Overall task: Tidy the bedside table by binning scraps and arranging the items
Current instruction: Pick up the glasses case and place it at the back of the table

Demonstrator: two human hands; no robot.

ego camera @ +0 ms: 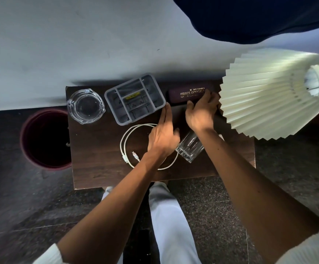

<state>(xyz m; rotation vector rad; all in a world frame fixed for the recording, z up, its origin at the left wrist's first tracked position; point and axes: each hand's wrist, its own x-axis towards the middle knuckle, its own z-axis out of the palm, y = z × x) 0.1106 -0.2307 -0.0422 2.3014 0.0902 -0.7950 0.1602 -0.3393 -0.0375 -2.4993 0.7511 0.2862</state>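
On the dark wooden bedside table [97, 159] a purple spectacle case [185, 94] lies at the back edge. My right hand [200, 111] rests on its near side with fingers spread over its right end. My left hand [164, 134] is flat and straight-fingered, its fingertips touching the right corner of the grey compartment organiser [135, 100]. A coiled white charging cable [128, 145] lies under my left wrist. A clear drinking glass [190, 147] lies tilted between my forearms.
A glass ashtray [86, 106] sits at the table's back left corner. A dark red bin [44, 140] stands on the floor left of the table. A pleated white lampshade [269, 96] overhangs the table's right side. A bed edge runs behind.
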